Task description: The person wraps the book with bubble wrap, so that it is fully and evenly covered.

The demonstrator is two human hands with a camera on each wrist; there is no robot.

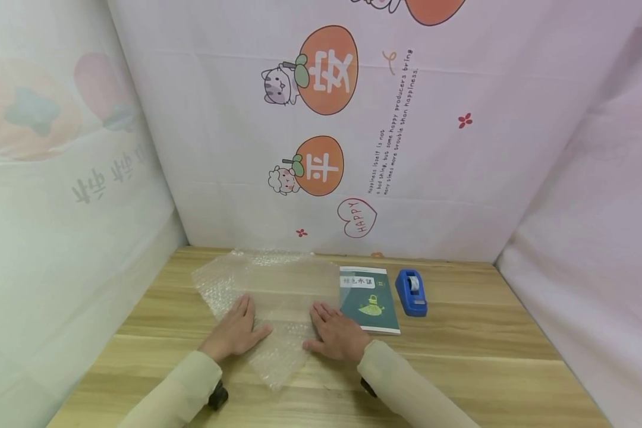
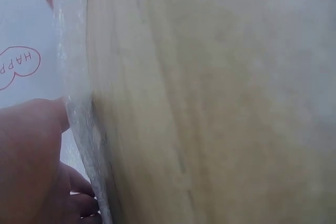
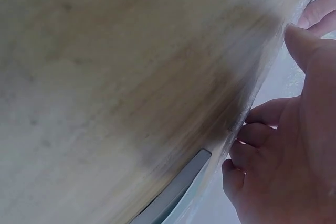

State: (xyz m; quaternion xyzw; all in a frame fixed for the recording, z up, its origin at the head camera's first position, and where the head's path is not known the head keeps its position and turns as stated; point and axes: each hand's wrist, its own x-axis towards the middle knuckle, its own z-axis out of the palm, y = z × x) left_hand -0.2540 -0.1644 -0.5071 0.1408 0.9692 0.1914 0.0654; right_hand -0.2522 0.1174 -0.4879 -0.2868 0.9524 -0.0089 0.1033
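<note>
A transparent bubble-wrap sheet (image 1: 283, 342) fills the gap between the left hand (image 1: 235, 331) and the right hand (image 1: 338, 334). A green, white-edged rectangular booklet (image 1: 373, 321) obstructs just right of the right hand. Past the blue plastic tape dispenser (image 1: 413, 302), bare pale wooden tabletop (image 1: 476, 333) leaves passage; white printed fabric (image 1: 433, 220) bars the rear.

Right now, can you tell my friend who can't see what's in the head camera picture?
A person's left hand and right hand rest on a sheet of clear bubble wrap on a wooden table. At the bubble wrap's right edge lies a green booklet, then a blue tape dispenser. Behind hangs a white cloth printed with orange fruits.
</note>
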